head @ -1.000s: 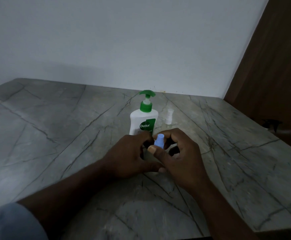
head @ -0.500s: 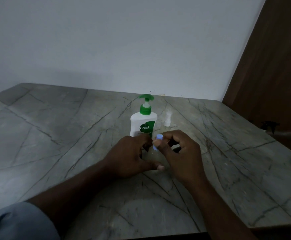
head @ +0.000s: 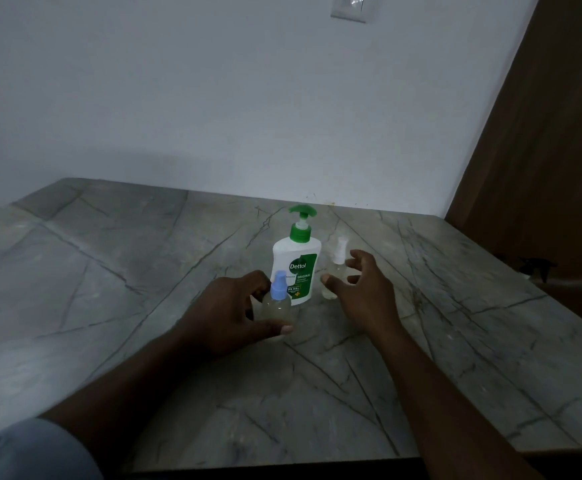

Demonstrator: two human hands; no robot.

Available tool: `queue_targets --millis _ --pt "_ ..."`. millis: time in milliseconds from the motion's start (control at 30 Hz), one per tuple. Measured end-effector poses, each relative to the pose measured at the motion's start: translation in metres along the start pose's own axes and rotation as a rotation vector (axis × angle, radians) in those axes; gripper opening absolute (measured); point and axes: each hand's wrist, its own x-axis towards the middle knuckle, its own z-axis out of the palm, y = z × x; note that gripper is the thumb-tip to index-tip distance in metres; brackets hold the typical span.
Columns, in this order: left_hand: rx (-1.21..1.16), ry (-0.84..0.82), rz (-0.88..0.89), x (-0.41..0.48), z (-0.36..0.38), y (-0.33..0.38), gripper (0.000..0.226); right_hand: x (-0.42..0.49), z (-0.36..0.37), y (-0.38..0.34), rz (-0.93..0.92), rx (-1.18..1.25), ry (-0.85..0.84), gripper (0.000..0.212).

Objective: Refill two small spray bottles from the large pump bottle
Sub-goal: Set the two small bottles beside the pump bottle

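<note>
Sleeve: pale blue-grey cloth at the near left corner, on the left arm.
Table: grey stone top with dark veins, running to the far wall.
Left hand: fingers curled round the small blue-capped bottle, thumb across its near side; it grips the bottle low on the body.
Blue-capped spray bottle: upright, cap on, clear body with pale cloudy liquid, just in front of the pump bottle and slightly left of it.
Pump bottle: white body, green pump head and green label, standing upright near the table's middle.
White-capped spray bottle: clear and upright, just right of the pump bottle, partly hidden by the right thumb.
Switch plate: white, on the far wall at the top edge.
Right hand: fingers spread and relaxed, holding nothing; thumb tip is at the white-capped bottle, contact unclear.
Wooden panel: dark brown, at the far right.
</note>
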Motion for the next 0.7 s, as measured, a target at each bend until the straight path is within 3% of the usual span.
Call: queue_targets --millis 200,300,533,700 --pt "0.041 0.033 -0.005 -0.010 -0.015 -0.016 0.066 0.000 0.006 0.005 -0.009 -0.045 -0.078 0.053" --pt "0.026 0.025 -0.040 -0.009 -0.023 -0.028 0.057 -0.012 -0.001 0.006 -0.005 -0.045 -0.081 0.045" --pt "0.013 0.061 -0.058 -0.007 -0.029 -0.043 0.041 -0.052 -0.021 -0.004 -0.026 0.096 -0.233 0.050" --pt "-0.014 0.073 -0.050 -0.009 -0.028 -0.043 0.057 -0.076 -0.013 -0.018 -0.102 0.100 -0.331 0.043"
